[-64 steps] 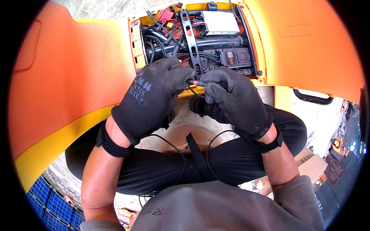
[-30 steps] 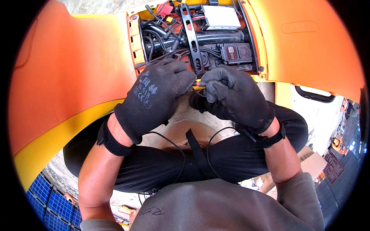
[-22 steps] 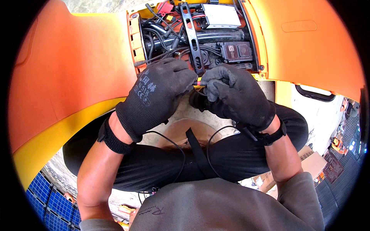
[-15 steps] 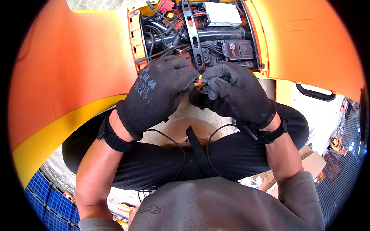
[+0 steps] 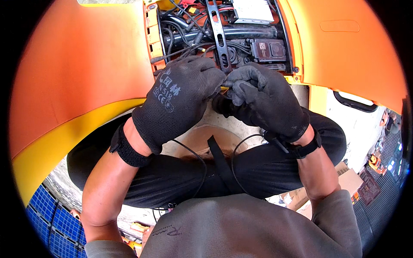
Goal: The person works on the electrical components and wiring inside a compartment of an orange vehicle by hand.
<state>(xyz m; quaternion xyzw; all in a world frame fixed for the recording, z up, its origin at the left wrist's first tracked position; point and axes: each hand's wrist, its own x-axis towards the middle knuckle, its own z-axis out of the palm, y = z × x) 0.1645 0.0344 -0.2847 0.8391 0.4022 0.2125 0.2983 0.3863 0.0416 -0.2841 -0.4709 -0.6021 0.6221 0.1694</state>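
My left hand (image 5: 176, 99) and my right hand (image 5: 269, 103), both in black knitted gloves, have their fingertips closed around a thin black cable connector (image 5: 226, 84), largely covered by the fingers. They meet just in front of an open orange vehicle compartment. Inside it are a slotted black metal bracket (image 5: 217, 32), a silver box (image 5: 251, 10), a dark square module (image 5: 269, 50), a black tube (image 5: 241, 31) and tangled black cables (image 5: 174, 35).
Orange body panels (image 5: 73, 64) (image 5: 348, 56) flank the compartment, with a yellow edge (image 5: 43, 144) at left. My crossed legs (image 5: 150, 182) sit beneath my arms. Blue plastic grating (image 5: 51, 219) lies lower left; cardboard (image 5: 348, 180) and an orange tool (image 5: 375, 163) lie at right.
My hands appear slightly higher and closer together, and the red band on the connector seen earlier is now mostly covered. The compartment also sits higher in the picture.
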